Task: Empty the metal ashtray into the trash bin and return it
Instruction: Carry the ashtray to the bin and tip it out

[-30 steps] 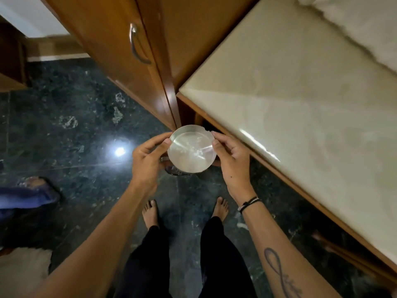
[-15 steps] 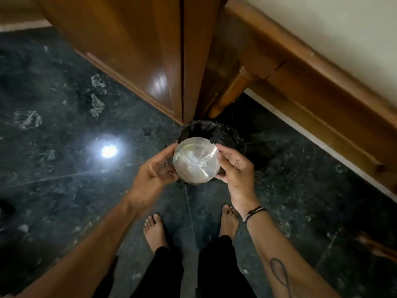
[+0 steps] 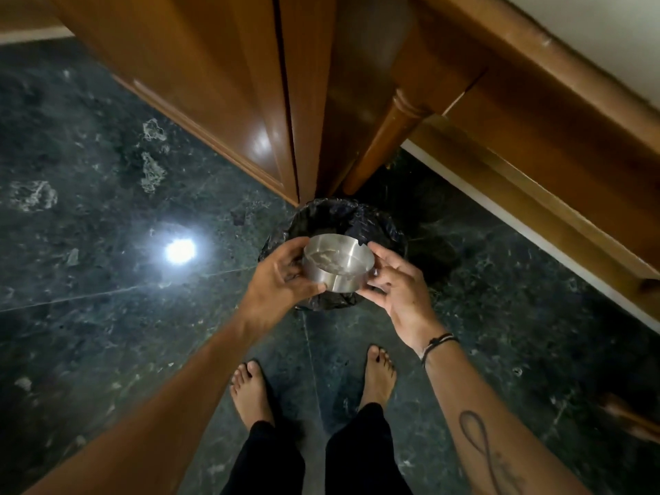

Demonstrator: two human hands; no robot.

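Note:
A round metal ashtray (image 3: 337, 267) with grey ash inside is held between both hands, tilted with its opening facing away from me. My left hand (image 3: 278, 280) grips its left wall, thumb under the rim. My right hand (image 3: 398, 287) touches its right side with the fingertips. Directly beneath and behind the ashtray stands a small trash bin (image 3: 343, 217) lined with a black plastic bag, on the dark floor. The hands and ashtray hide most of the bin's near half.
A wooden cabinet (image 3: 214, 76) rises just behind the bin. A turned wooden table leg (image 3: 385, 137) and the table's frame (image 3: 535, 101) run to the right. My bare feet (image 3: 250, 394) stand on the dark green marble floor (image 3: 89, 316), which reflects a ceiling light.
The view has dropped lower toward the bin. The ashtray has gone down over the bin and tipped, so its side wall now faces me instead of its flat face.

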